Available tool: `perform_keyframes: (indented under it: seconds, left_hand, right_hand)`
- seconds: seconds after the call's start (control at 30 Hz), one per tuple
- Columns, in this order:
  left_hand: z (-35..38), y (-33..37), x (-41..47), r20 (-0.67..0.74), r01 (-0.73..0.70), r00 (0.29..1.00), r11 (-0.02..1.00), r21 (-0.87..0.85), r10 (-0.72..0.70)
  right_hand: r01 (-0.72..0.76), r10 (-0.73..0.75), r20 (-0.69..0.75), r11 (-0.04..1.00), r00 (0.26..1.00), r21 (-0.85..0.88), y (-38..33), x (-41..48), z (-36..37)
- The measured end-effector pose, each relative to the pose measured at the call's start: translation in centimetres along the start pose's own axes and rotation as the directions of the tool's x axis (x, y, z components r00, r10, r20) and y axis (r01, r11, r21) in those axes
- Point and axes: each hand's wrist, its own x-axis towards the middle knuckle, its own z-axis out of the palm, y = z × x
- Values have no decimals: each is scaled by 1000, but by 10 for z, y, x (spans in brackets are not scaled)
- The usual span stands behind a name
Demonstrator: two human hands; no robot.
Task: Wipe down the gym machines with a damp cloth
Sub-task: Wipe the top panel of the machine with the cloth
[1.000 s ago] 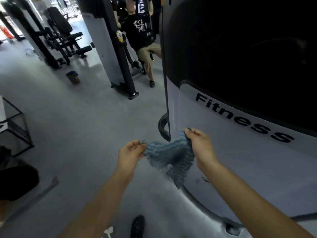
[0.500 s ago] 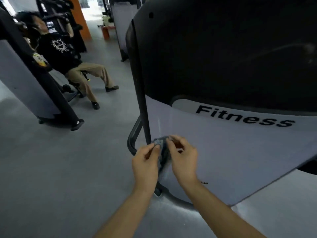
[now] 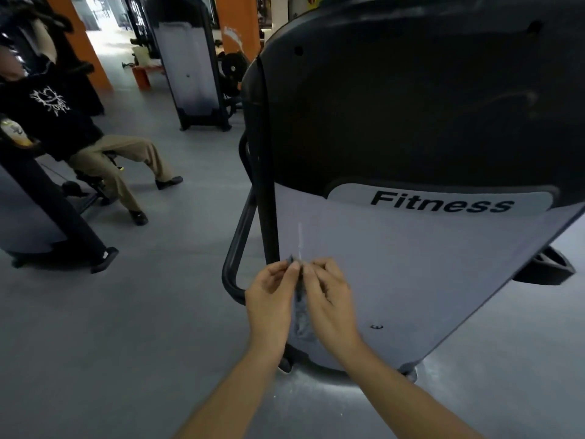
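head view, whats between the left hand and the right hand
In the head view, a bunched blue-grey knitted cloth hangs there, pinched by the left hand and the right hand.

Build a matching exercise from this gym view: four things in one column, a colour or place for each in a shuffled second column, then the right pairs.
Things:
1. cloth
2. pillar
3. Fitness lettering
4. seated person's trousers

Colour or place:
A. orange
B. black, on the machine's pale panel
C. tan
D. pinched between the left hand and the right hand

Pairs: 1-D, 2-A, 3-B, 4-C.
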Motion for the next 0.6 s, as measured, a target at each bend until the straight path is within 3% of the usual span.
perform_keyframes:
  seconds: [0.1, 0.17, 0.23, 0.3, 0.37, 0.43, 0.6]
  left_hand:
    - [-8, 9, 4, 12, 16, 1000, 1000, -16, -15]
    - [-17, 12, 12, 30, -10, 1000, 999, 49, 8]
    - [-24, 17, 20, 76, -25, 997, 994, 102, 18]
    - [-31, 22, 26, 153, -39, 988, 991, 126, 19]
    - [-38, 27, 29, 236, -59, 971, 990, 128, 27]
    - [-45, 29, 32, 283, -70, 958, 991, 113, 35]
    - [-58, 33, 36, 280, -54, 960, 995, 84, 28]
  right_hand:
    - [-8, 1, 91, 997, 996, 79, -2, 1, -8]
    - [-4, 4, 1, 1000, 1000, 11, 4, 12, -15]
    - [-128, 125, -40, 988, 991, -82, 12, 25, -22]
    - [-353, 358, 143, 934, 923, -61, 17, 34, -24]
    - [-504, 476, 336, 864, 813, -4, 24, 35, -23]
    - [-551, 471, 431, 831, 770, 75, 27, 31, -20]
    - [-527, 351, 503, 808, 790, 264, 25, 25, -24]
